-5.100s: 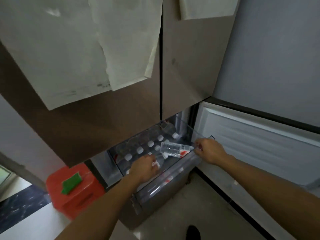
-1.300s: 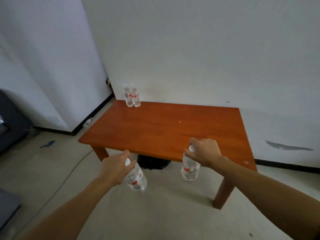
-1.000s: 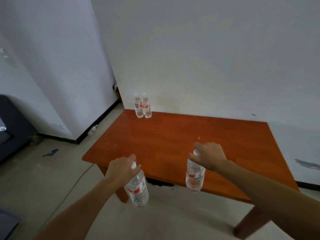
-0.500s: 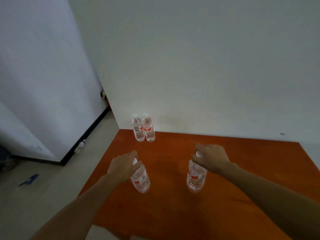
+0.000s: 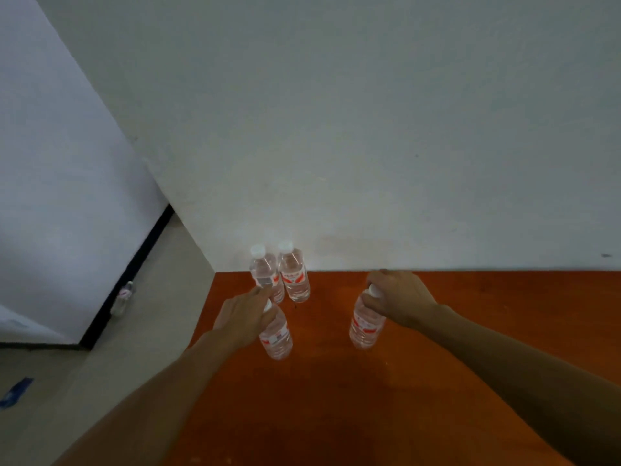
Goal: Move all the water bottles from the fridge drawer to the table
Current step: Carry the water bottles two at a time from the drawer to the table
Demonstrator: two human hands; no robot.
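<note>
No wording I can read from here, red-and-white labels on near left bottle (image 5: 276, 334), near right bottle (image 5: 366, 326), far left bottle (image 5: 265, 277), far right bottle (image 5: 295, 279), all blurred.

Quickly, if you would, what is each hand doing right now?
Left hand: holding the left bottle by its cap.
Right hand: holding the right bottle by its cap.

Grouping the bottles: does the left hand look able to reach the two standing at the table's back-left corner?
Probably yes. The left hand, holding its own bottle by the cap, hangs just in front of the two standing bottles, with nothing between them. Its grip is full, though.
</note>
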